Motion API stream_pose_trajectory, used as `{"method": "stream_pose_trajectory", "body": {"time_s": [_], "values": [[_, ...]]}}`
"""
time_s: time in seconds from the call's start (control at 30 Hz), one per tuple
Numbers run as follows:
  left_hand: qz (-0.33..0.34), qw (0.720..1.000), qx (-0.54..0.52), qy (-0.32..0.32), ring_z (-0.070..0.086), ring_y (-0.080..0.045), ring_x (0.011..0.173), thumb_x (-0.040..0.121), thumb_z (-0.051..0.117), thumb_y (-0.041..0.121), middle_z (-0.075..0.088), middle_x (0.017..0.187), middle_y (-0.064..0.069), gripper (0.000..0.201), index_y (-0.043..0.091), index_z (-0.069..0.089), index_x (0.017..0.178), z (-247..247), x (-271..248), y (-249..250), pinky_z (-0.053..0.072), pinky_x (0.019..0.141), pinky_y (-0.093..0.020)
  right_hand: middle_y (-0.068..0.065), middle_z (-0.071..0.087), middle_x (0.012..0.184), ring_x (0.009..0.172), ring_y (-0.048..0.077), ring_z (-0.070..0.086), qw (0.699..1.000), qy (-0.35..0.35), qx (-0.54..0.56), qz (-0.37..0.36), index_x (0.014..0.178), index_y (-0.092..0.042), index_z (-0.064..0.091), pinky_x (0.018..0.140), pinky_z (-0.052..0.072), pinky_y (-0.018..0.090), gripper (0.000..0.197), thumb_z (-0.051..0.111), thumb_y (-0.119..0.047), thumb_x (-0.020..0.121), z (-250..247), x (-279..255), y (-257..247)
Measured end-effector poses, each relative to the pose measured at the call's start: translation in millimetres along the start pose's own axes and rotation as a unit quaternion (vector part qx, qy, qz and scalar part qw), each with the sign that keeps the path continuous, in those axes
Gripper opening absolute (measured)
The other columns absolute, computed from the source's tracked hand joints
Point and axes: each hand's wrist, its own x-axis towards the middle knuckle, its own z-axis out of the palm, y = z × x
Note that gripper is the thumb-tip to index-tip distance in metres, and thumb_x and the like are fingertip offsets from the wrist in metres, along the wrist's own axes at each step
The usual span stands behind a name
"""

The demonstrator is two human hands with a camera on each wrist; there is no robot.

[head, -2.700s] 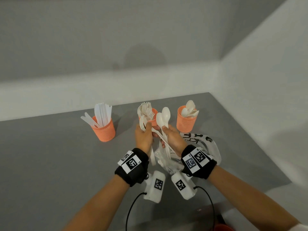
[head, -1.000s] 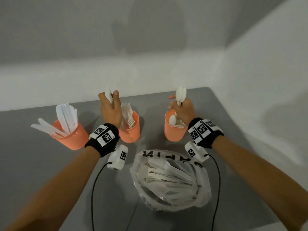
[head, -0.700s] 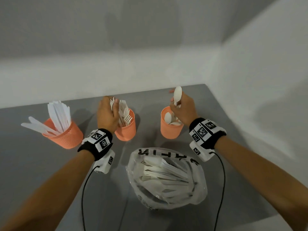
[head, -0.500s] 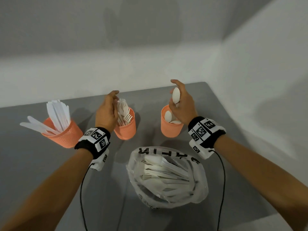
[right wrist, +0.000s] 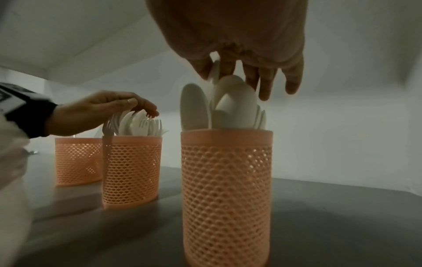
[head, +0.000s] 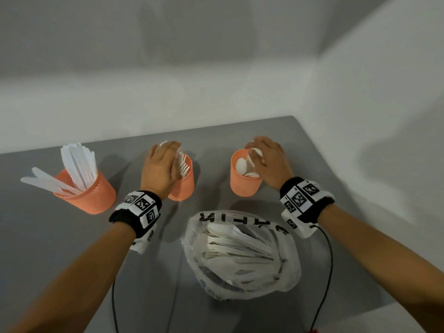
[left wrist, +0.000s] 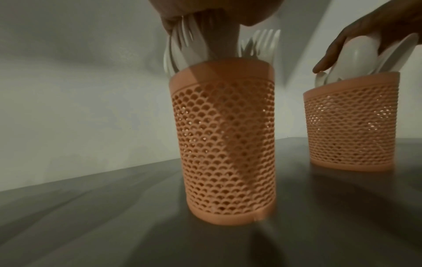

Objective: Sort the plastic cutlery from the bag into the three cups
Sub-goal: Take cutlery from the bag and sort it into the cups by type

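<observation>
Three orange mesh cups stand in a row on the grey table (head: pixel 36 236). The left cup (head: pixel 89 198) holds white knives (head: pixel 77 164), the middle cup (head: pixel 183 186) forks (head: pixel 184 165), and the right cup (head: pixel 242 183) spoons (head: pixel 241 165). My left hand (head: pixel 163 164) lies over the fork cup (left wrist: pixel 228 140), its straight fingers resting on the fork heads. Over the spoon cup (right wrist: pixel 226 189), my right hand (head: pixel 269 159) points its fingers down and touches the spoon bowls (right wrist: pixel 235 103). The clear plastic bag (head: pixel 240 251) with more white cutlery lies near me between my forearms.
White walls close the table's far edge and right side. Black cables run from both wrist cameras towards the table's near edge. The cups stand a hand's width apart, with bare table left of the knife cup (right wrist: pixel 77 162).
Both hands carried cutlery from the bag to the cups and let it go. They have now sunk flat onto the fork and spoon heads.
</observation>
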Motion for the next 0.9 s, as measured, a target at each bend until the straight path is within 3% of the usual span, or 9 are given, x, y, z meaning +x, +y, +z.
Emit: {"method": "stream_pose_trajectory", "body": {"time_s": [0.1,0.17,0.33,0.43,0.57,0.67,0.77,0.83,0.9], "values": [[-0.03,0.999,0.026,0.001,0.048,-0.031,0.126,0.092,0.02,0.031,0.054,0.132,-0.016,0.055,0.002,0.055,0.124,-1,0,1,0.02,0.112,-0.048,0.014,0.047,0.136,0.132,0.028,0.04,1.0,0.021,-0.02,-0.01,0.126,-0.009,0.053,0.111,0.027,0.043,0.044,0.035,-0.017,0.087,-6,3,-3],[-0.057,0.998,0.036,0.0,0.042,-0.033,0.13,0.093,0.019,0.031,0.049,0.137,-0.018,0.056,0.001,0.052,0.126,0,1,-1,0.021,0.113,-0.049,0.013,0.028,0.152,0.143,0.026,0.02,0.995,-0.041,-0.088,-0.014,0.139,-0.01,0.039,0.117,0.012,0.043,0.047,0.029,-0.016,0.093,-7,5,-11],[-0.049,0.996,0.053,-0.057,0.042,-0.039,0.129,0.091,0.016,0.041,0.043,0.139,-0.024,0.067,-0.003,0.042,0.133,1,1,10,0.034,0.109,-0.047,0.011,0.005,0.158,0.147,0.021,-0.001,0.97,-0.159,-0.182,0.022,0.147,-0.011,0.022,0.117,-0.004,0.042,0.077,0.001,-0.058,0.089,7,6,-17],[-0.05,0.99,0.094,-0.091,0.025,-0.035,0.14,0.085,0.012,0.058,0.026,0.151,-0.019,0.08,0.005,0.021,0.145,0,1,15,0.022,0.114,-0.045,0.013,0.002,0.158,0.146,0.025,-0.004,0.965,-0.163,-0.202,0.047,0.149,-0.019,0.014,0.116,-0.004,0.048,0.064,0.015,-0.054,0.096,10,9,-23],[-0.055,0.98,0.134,-0.139,0.021,-0.034,0.141,0.084,0.014,0.064,0.024,0.152,-0.019,0.086,0.004,0.019,0.145,1,3,21,0.015,0.116,-0.045,0.014,0.005,0.157,0.145,0.029,0.001,0.954,-0.194,-0.218,0.073,0.147,-0.023,0.022,0.115,0.003,0.051,0.049,0.024,-0.033,0.099,11,12,-30],[-0.088,0.981,0.09,-0.15,0.012,-0.032,0.144,0.09,0.026,0.061,0.014,0.155,-0.018,0.079,0.011,0.008,0.148,-5,10,22,0.009,0.117,-0.046,0.011,0.002,0.158,0.146,0.026,0.0,0.948,-0.237,-0.172,0.126,0.149,-0.022,0.007,0.115,0.001,0.051,0.059,0.031,-0.029,0.096,3,19,-36],[-0.108,0.989,-0.003,-0.096,0.007,-0.031,0.145,0.091,0.034,0.056,0.01,0.155,-0.019,0.077,0.012,0.006,0.148,-22,9,26,0.007,0.117,-0.045,0.009,0.019,0.156,0.145,0.02,0.014,0.985,-0.115,-0.009,0.129,0.148,-0.019,0.018,0.116,0.004,0.044,0.062,0.038,-0.023,0.088,-13,19,-44],[-0.066,0.995,-0.07,-0.024,0.024,-0.029,0.14,0.089,0.035,0.051,0.027,0.151,-0.018,0.072,0.01,0.02,0.146,-34,2,34,0.021,0.115,-0.042,0.008,0.046,0.141,0.133,0.021,0.04,0.996,-0.002,0.067,0.062,0.135,-0.012,0.044,0.11,0.023,0.033,0.056,0.037,-0.02,0.08,-27,11,-54],[-0.033,0.988,-0.152,0.003,0.05,-0.021,0.118,0.091,0.043,0.038,0.05,0.132,-0.013,0.056,0.008,0.035,0.137,-45,-9,46,0.038,0.101,-0.031,0.007,0.064,0.116,0.108,0.02,0.06,0.989,0.014,0.142,0.026,0.115,-0.005,0.06,0.091,0.04,0.019,0.036,0.041,-0.011,0.084,-39,-3,-68]]}}
